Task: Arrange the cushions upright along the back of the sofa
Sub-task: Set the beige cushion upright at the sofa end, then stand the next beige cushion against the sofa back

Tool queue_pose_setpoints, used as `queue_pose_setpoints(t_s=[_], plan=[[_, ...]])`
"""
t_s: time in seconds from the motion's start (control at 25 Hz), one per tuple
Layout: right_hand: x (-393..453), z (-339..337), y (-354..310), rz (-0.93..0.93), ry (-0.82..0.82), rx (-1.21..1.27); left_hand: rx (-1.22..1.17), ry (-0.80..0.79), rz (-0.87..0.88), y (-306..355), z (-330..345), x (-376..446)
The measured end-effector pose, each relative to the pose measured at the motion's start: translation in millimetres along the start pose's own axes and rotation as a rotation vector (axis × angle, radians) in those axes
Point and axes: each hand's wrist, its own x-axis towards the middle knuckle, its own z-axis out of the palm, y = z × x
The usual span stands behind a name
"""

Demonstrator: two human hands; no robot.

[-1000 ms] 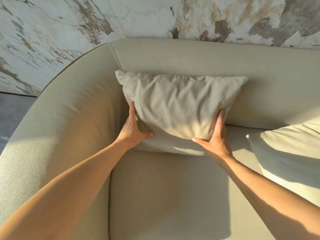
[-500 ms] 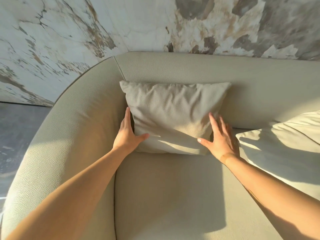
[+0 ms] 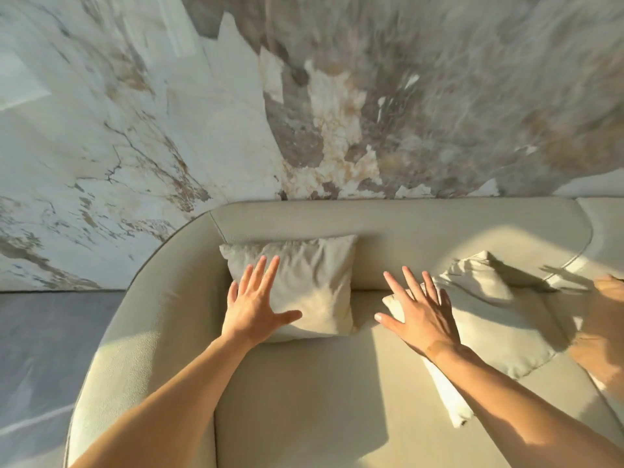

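Beige textured fabric covers the sofa (image 3: 304, 400), seen from the head camera looking down onto its seat and curved left arm. One cushion (image 3: 304, 285) of the same cloth stands upright in the left corner, its back leaning against the sofa's backrest and its lower edge on the seat. The left hand (image 3: 251, 305) lies over the cushion's lower left part with fingers straight and spread, thumb out to the right; it grips nothing, and whether the palm presses the fabric or hovers just above it I cannot tell. The right hand (image 3: 422, 315) is likewise spread flat, fingers apart and pointing toward the backrest, holding nothing; it sits over the left corner of a second cushion (image 3: 499, 332), which lies flat on the seat to the right, well lit by sun and not upright. Contact between this hand and that cushion is unclear. Behind the flat one, a third cushion (image 3: 479, 275) leans crumpled against the backrest. Between the upright cushion and the flat one a strip of bare seat shows. A blurred orange-brown shape (image 3: 604, 329) sits at the right edge; I cannot tell what it is. Above the backrest rises a marble wall (image 3: 236, 113) veined in white, brown and grey, and grey floor (image 3: 40, 349) shows left of the sofa arm.
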Motion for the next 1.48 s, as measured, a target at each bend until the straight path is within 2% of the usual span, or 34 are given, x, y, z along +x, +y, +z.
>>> queue_pose_setpoints(t_s=[0.24, 0.44, 0.52, 0.68, 1.0, 1.12, 1.28, 1.48], plan=[[-29, -42, 103, -0.011, 0.036, 0.006, 0.007, 0.021, 0.039, 121, 19, -12], [-47, -76, 248, -0.03, 0.057, -0.048, -0.016, 0.007, -0.028, 239, 68, -22], [-48, -95, 298, -0.017, 0.058, -0.053, 0.0, 0.019, 0.0, 278, 80, -19], [-48, -117, 357, -0.011, 0.014, -0.083, 0.034, -0.023, 0.025, 328, 97, -12], [-24, -96, 380, 0.01, -0.076, -0.052, -0.052, -0.072, -0.055, 338, 141, 7], [-7, -73, 385, 0.049, -0.177, 0.002, -0.098, -0.097, -0.089, 328, 168, 19], [25, -37, 399, 0.072, -0.274, 0.064, -0.168, -0.137, -0.216, 315, 214, 31], [71, 40, 426, 0.097, -0.328, 0.164, -0.168, -0.23, -0.402, 301, 309, 52]])
